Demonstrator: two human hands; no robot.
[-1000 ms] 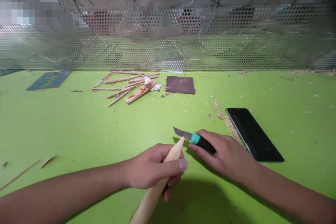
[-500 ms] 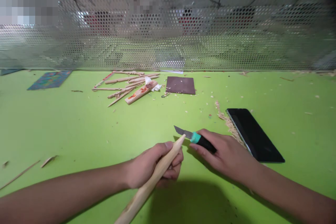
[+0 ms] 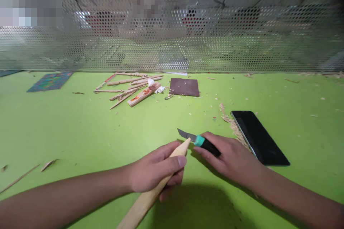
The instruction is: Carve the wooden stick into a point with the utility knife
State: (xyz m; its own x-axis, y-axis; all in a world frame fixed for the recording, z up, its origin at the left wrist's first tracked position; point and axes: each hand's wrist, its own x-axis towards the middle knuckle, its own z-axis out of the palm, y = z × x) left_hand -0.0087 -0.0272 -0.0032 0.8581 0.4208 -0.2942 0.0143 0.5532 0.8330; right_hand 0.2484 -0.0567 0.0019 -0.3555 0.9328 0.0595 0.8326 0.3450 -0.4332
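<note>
Behind our green table (image 3: pixel 80 132) stands a metal panel (image 3: pixel 242 50) full of small holes, with blurred shapes beyond it. Our left hand (image 3: pixel 158 170) is wrapped round a pale stick (image 3: pixel 142 204), thumb laid on its upper face and fingers curled beneath. That stick slants up from the lower edge of the view, and its tapered tip reaches the knife (image 3: pixel 211 147). Our right hand (image 3: pixel 233 154) is closed on the knife's black handle; the blade points left, just behind the tip (whether the two touch, we cannot tell). To the right of that hand lies a phone (image 3: pixel 260 137), dark side up, with a ridge of shavings (image 3: pixel 235 127) along its left edge. Farther back we see a brown sheet (image 3: pixel 184 87), and left of it some thin carved pieces (image 3: pixel 126 81) beside a red-stained block (image 3: pixel 138 98) and crumpled tissue (image 3: pixel 160 89). Well to the left, a patterned card (image 3: pixel 50 81) lies near the panel.
</note>
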